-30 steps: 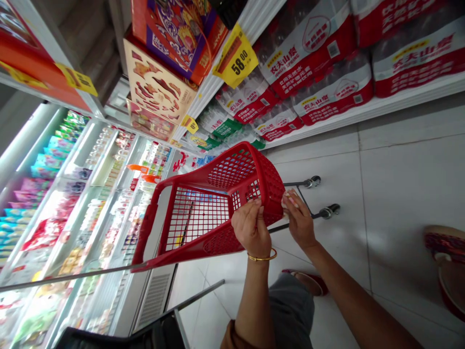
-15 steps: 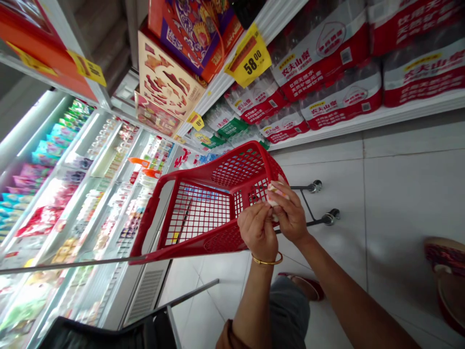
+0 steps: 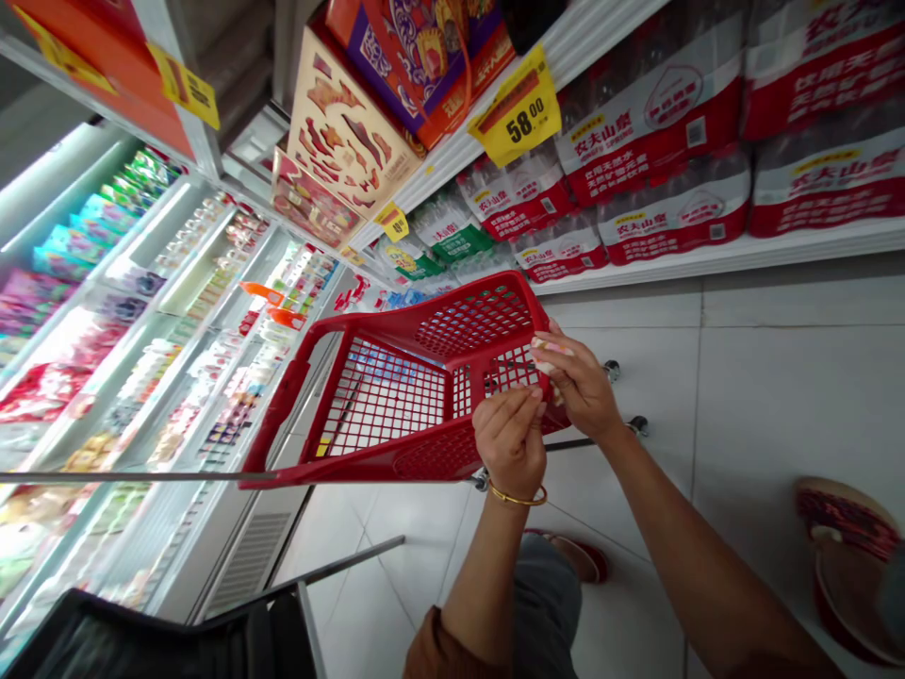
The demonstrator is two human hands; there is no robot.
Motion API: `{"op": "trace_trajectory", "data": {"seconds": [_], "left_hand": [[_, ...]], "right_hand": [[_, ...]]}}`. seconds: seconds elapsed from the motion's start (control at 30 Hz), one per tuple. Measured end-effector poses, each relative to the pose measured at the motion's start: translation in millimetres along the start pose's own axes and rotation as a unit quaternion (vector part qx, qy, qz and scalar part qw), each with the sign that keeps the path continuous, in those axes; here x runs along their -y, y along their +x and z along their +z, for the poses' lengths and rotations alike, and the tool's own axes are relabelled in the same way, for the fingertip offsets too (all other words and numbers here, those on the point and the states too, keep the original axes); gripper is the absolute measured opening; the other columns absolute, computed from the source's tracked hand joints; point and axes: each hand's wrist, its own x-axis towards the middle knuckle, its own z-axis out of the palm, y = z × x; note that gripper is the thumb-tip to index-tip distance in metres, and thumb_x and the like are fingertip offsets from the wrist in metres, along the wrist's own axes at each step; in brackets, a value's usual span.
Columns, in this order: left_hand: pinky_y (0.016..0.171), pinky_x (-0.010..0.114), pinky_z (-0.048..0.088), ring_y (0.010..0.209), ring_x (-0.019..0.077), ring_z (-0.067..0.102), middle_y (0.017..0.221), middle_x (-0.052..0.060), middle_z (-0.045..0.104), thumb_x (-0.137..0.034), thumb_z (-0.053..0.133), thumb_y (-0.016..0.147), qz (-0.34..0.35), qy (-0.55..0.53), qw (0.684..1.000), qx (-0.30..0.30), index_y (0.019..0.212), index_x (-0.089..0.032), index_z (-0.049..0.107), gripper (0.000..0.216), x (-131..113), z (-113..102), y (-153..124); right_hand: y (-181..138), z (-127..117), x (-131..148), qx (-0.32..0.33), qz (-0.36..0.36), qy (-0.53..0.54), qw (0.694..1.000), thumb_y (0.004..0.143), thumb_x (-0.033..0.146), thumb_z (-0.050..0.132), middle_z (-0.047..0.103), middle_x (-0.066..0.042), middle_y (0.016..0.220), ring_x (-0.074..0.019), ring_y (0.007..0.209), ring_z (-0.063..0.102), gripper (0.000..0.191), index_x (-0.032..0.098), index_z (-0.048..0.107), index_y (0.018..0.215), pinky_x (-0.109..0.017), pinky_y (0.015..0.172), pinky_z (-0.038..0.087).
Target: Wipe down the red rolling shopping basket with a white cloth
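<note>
My right hand is closed around a small pale item with pink and yellowish patches. Fingers cover most of it, so its kind is unclear. Beside it, my left hand, with a gold bangle at the wrist, is pinched shut, fingertips close to the right hand. Whatever those fingertips hold is too small or hidden to name. Both hands are in front of the near end of a red plastic shopping cart, whose grid basket shows no goods.
Shrink-wrapped water bottle packs line the lower shelf at upper right. Above them are gift boxes and a yellow price tag. A lit refrigerated display stands at left. A black object is at lower left, and another person's shoe at right.
My hands have drawn slightly apart, the right one moving a little right with the pale item. The cart has shifted in view, its wheels now more hidden behind my right hand.
</note>
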Motion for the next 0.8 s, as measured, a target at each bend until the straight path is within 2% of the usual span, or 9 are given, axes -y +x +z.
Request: {"op": "trace_trajectory", "data": {"seconds": [0.2, 0.43, 0.57, 0.8], "left_hand": [[0.082, 0.033, 0.056, 0.090, 0.0170, 0.072, 0.090, 0.005, 0.078, -0.009, 0.064, 0.085, 0.008, -0.021, 1.000, -0.006, 0.101, -0.020, 0.072, 0.020, -3.2, -4.1, -2.9], [0.079, 0.034, 0.056, 0.086, 0.0178, 0.073, 0.087, 0.005, 0.078, -0.015, 0.062, 0.088, 0.017, -0.011, 1.000, 0.007, 0.098, -0.021, 0.073, 0.016, -5.5, -12.2, -6.6], [0.079, 0.033, 0.056, 0.087, 0.0175, 0.073, 0.090, 0.005, 0.078, -0.014, 0.061, 0.087, 0.019, -0.025, 0.999, 0.013, 0.100, -0.021, 0.073, 0.018, -0.6, -17.9, -11.6], [0.078, 0.032, 0.055, 0.084, 0.0165, 0.073, 0.087, 0.004, 0.078, -0.016, 0.063, 0.087, 0.027, -0.050, 0.998, 0.016, 0.098, -0.021, 0.072, 0.015, 11.3, -34.3, -22.0]], "right_hand": [[23.9, -11.2, -7.8, 0.040, 0.001, 0.014, 0.999, 0.097, 0.034, 0.050, 0.064, -0.005, 0.131, -0.0226, 0.138, 0.046, 0.027, 0.029, 0.070, 0.115, -0.046, 0.116, 0.040], [41.5, -27.1, 2.1, 0.139, -0.060, 0.001, 0.988, 0.096, 0.038, 0.051, 0.071, -0.006, 0.112, -0.0231, 0.124, 0.059, 0.026, 0.024, 0.073, 0.096, -0.049, 0.116, 0.039], [42.6, -26.4, 9.1, 0.162, -0.080, -0.042, 0.983, 0.096, 0.037, 0.049, 0.070, -0.007, 0.102, -0.0243, 0.125, 0.058, 0.026, 0.022, 0.070, 0.089, -0.048, 0.110, 0.046], [34.9, -14.9, 23.1, 0.171, -0.128, -0.099, 0.972, 0.095, 0.030, 0.049, 0.069, -0.007, 0.091, -0.0233, 0.112, 0.063, 0.022, 0.021, 0.066, 0.083, -0.047, 0.106, 0.048]]}}
